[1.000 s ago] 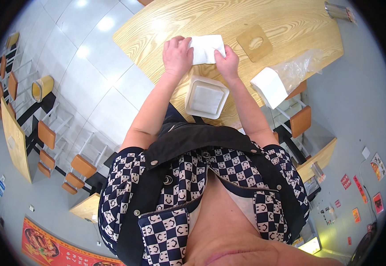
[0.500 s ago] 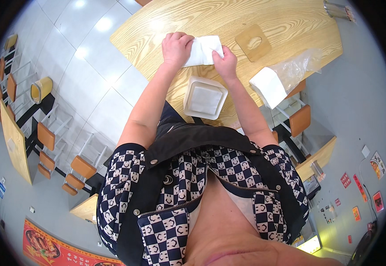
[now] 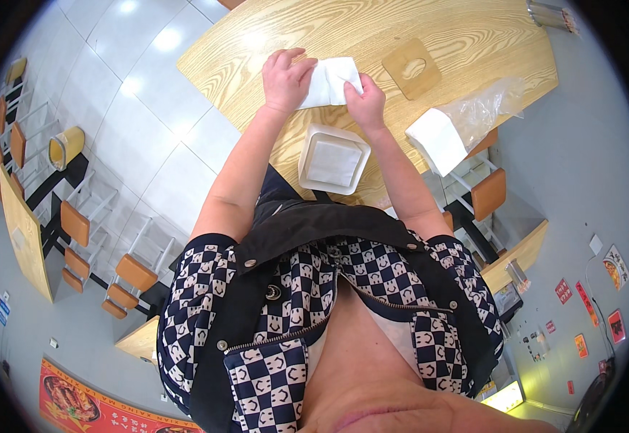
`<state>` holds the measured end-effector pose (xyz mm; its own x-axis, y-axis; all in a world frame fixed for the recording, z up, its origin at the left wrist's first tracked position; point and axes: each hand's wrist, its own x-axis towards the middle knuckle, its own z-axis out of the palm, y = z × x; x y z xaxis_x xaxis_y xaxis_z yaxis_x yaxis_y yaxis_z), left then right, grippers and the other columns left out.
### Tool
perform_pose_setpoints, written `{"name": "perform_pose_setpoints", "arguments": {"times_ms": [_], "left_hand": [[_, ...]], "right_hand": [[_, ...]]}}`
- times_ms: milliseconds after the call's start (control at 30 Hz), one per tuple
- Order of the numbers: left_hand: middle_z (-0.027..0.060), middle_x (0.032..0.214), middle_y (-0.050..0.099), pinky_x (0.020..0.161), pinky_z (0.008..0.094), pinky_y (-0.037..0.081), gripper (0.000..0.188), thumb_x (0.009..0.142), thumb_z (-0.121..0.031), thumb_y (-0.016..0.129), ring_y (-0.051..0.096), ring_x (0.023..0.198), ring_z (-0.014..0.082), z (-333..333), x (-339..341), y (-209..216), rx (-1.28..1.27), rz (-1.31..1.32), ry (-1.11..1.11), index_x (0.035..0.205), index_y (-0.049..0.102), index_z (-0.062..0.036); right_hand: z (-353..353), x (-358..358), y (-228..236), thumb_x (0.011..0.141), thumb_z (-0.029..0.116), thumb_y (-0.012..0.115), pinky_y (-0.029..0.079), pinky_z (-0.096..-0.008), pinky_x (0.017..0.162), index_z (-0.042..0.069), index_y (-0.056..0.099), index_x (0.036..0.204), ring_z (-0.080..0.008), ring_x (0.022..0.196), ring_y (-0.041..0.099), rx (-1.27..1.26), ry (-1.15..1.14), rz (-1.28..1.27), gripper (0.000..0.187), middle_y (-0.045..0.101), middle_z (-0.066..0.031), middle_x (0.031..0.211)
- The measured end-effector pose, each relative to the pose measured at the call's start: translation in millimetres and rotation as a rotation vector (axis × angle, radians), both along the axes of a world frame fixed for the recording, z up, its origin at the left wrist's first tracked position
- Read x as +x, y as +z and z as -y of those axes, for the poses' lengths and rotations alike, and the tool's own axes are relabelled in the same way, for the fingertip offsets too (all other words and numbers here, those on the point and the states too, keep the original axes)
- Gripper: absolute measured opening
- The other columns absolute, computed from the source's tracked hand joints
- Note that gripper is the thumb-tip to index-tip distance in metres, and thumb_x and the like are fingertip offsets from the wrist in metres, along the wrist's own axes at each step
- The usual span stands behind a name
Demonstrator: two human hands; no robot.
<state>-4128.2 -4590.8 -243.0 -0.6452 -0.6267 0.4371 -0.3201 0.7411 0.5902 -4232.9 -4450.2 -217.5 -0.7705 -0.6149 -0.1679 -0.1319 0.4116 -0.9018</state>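
Over the wooden table I hold white paper napkins, folded flat. My right hand grips their right end, thumb on top. At the left end is my left hand, its fingers raised and spread from the thumb, which touches or nearly touches the paper's edge. Just below the napkins stands a white napkin box, uncovered, with white napkins lying inside. A flat wooden lid with an oval hole rests to the right of my right hand.
On the table's right side, a stack of white napkins sticks out of a clear plastic bag near the edge. A holder of sticks stands at the far right corner. Stools and a yellow bin are around.
The fingers of my left hand have lifted and spread away from the napkins. My right hand keeps its grip, with the napkins nearly in the same place.
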Motion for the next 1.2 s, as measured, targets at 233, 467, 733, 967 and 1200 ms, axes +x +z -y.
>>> {"name": "perform_pose_setpoints", "arguments": {"times_ms": [233, 467, 733, 967, 1200], "left_hand": [[0.0042, 0.092, 0.060, 0.078, 0.0358, 0.042, 0.017, 0.070, -0.005, 0.064, 0.053, 0.086, 0.0247, -1.7, 26.0, -3.8, 0.074, -0.070, 0.183, 0.086, 0.064, -0.0116], [0.0125, 0.089, 0.058, 0.075, 0.0357, 0.044, 0.017, 0.082, -0.012, 0.057, 0.055, 0.082, 0.0254, -3.5, 49.3, -5.6, 0.757, -0.141, 0.420, 0.097, 0.061, -0.0045], [0.0157, 0.089, 0.057, 0.070, 0.0347, 0.046, 0.035, 0.082, -0.022, 0.059, 0.056, 0.075, 0.0238, -24.4, 54.5, 2.5, 0.657, 0.166, 0.209, 0.108, 0.057, 0.0014], [0.0110, 0.085, 0.057, 0.063, 0.0301, 0.047, 0.020, 0.079, -0.013, 0.062, 0.056, 0.070, 0.0196, -43.6, 78.9, 19.7, 0.676, 0.027, 0.276, 0.095, 0.059, -0.0024], [0.0077, 0.077, 0.057, 0.055, 0.0256, 0.045, 0.010, 0.074, -0.001, 0.062, 0.055, 0.060, 0.0157, -100.3, 107.8, 60.7, 0.642, -0.015, -0.166, 0.084, 0.061, -0.0054]], "right_hand": [[12.1, 14.2, 23.8, 0.079, 0.023, 0.065, 0.050, -0.0296, 0.065, -0.002, 0.060, 0.099, -0.0195, 0.074, 0.065, -0.035, 0.294, 0.020, 0.032, 0.066, -0.0137, 0.083], [16.4, 9.3, 10.1, 0.082, 0.027, 0.060, 0.050, -0.0315, 0.066, -0.001, 0.062, 0.097, -0.0221, 0.077, 0.064, 0.036, 0.197, 0.103, 0.032, 0.066, -0.0149, 0.085], [16.6, 3.5, -12.8, 0.083, 0.024, 0.056, 0.049, -0.0331, 0.069, 0.001, 0.062, 0.095, -0.0262, 0.076, 0.063, 0.390, 0.417, 0.058, 0.027, 0.065, -0.0152, 0.080], [-33.3, -21.6, 7.4, 0.083, 0.020, 0.060, 0.046, -0.0255, 0.059, 0.001, 0.064, 0.089, -0.0117, 0.062, 0.058, 0.245, 0.138, -0.059, 0.020, 0.064, -0.0070, 0.073], [-97.0, 7.7, 52.7, 0.074, 0.020, 0.066, 0.046, -0.0290, 0.057, 0.006, 0.061, 0.078, -0.0168, 0.063, 0.058, 0.196, 0.405, -0.300, 0.015, 0.060, -0.0066, 0.072]]}}
